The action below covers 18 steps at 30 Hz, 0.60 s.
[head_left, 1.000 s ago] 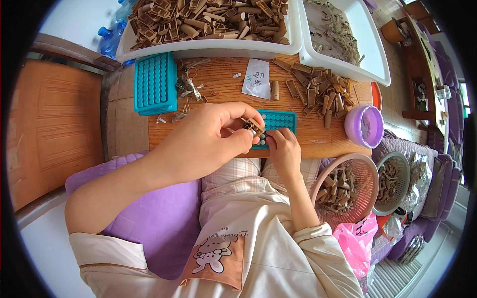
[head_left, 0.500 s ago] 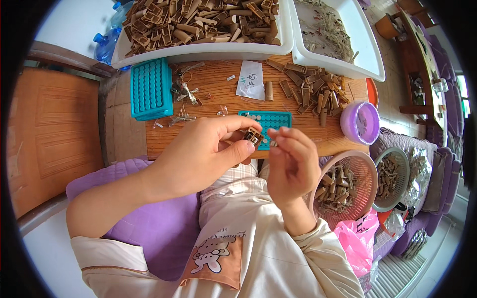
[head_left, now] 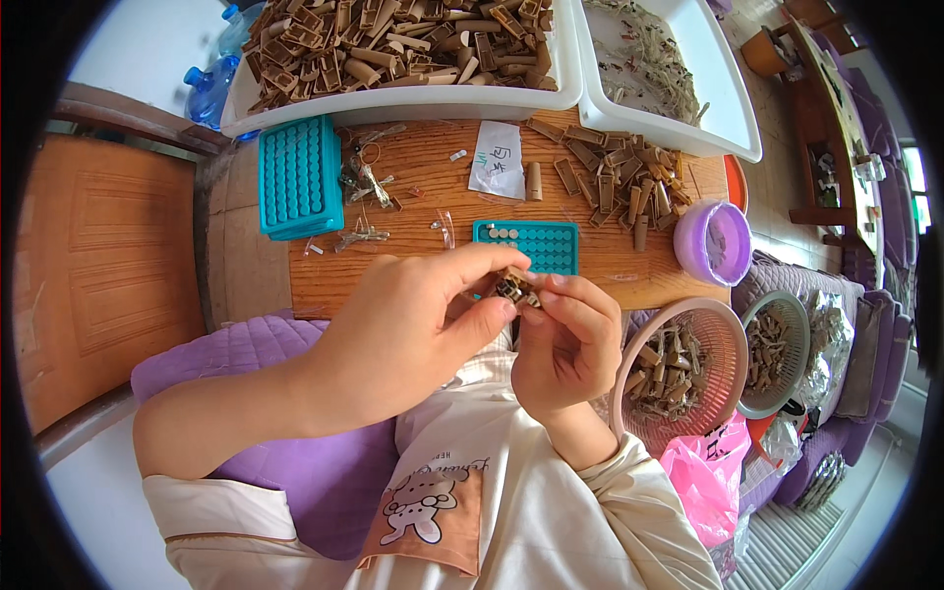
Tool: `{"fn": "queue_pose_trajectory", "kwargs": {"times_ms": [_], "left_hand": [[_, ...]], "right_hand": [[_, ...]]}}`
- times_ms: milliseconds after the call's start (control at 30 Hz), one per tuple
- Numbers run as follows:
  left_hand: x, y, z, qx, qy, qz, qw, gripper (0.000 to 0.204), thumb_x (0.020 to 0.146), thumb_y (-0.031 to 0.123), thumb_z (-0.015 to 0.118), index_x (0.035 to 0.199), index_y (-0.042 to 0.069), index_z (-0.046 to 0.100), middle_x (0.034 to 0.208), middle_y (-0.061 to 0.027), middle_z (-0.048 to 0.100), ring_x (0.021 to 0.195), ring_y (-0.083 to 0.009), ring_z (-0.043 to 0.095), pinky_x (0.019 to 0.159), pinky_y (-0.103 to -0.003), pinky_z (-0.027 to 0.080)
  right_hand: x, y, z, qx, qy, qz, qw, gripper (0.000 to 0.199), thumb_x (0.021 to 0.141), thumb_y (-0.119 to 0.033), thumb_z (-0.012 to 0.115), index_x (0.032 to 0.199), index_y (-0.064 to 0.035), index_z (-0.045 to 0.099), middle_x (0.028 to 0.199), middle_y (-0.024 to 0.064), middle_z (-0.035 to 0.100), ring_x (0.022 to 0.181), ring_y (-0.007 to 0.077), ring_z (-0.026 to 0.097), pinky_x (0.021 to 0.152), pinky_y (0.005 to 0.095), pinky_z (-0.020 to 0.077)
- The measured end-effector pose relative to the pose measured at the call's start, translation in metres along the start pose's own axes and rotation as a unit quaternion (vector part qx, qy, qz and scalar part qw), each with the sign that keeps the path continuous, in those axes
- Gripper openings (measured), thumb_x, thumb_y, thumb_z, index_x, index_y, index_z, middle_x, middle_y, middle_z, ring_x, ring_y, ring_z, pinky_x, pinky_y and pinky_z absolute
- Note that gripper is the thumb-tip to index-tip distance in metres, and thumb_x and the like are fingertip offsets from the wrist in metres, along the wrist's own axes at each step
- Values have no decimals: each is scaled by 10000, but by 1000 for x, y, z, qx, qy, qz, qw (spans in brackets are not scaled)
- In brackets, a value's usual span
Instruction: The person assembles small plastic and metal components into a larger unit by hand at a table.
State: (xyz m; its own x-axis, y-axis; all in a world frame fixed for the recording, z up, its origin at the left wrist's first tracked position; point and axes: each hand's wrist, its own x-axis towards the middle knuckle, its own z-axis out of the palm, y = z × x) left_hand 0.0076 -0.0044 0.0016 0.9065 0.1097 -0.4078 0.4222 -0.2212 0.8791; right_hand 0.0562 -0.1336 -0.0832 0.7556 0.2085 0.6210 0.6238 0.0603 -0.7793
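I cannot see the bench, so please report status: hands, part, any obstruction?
Left hand and right hand pinch one small brown-and-metal part together. Held above teal plastic grid tray. Nothing blocking.

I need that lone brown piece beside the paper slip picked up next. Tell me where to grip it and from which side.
Pinch the lone brown piece across its two long sides, near mid-length, coming straight down from above. It lies flat on the wooden board with its long axis running away from the person, and bare wood shows on either side, the paper slip to its left and the pile of brown pieces to its right, so fingers probably fit.
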Motion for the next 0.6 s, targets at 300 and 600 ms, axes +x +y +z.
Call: {"fn": "queue_pose_trajectory", "kwargs": {"times_ms": [300, 600], "left_hand": [[-1, -5, 1, 44, 40, 55, 997, 291, 785, 20, 538, 1073, -13, 500, 797, -81, 609, 734, -79, 564, 629, -225, 462], [-8, -3, 6, 164, 18, 82, 983, 296, 752, 50, 557, 1042, 28, 502, 648, -184, 543, 549, -302, 559, 477, -333, 412]], "right_hand": [[3, 0, 2, 17, -42, 13, 999, 182, 647, 78, 648, 780, 17, 539, 842, 122, 570, 730, 194, 582, 625, 244, 494], [29, -6, -25, 92, -303, 207, 926, 226, 677, 72, 620, 820, -13, 467, 796, 57, 478, 684, 159, 529, 577, 234, 471]]}}
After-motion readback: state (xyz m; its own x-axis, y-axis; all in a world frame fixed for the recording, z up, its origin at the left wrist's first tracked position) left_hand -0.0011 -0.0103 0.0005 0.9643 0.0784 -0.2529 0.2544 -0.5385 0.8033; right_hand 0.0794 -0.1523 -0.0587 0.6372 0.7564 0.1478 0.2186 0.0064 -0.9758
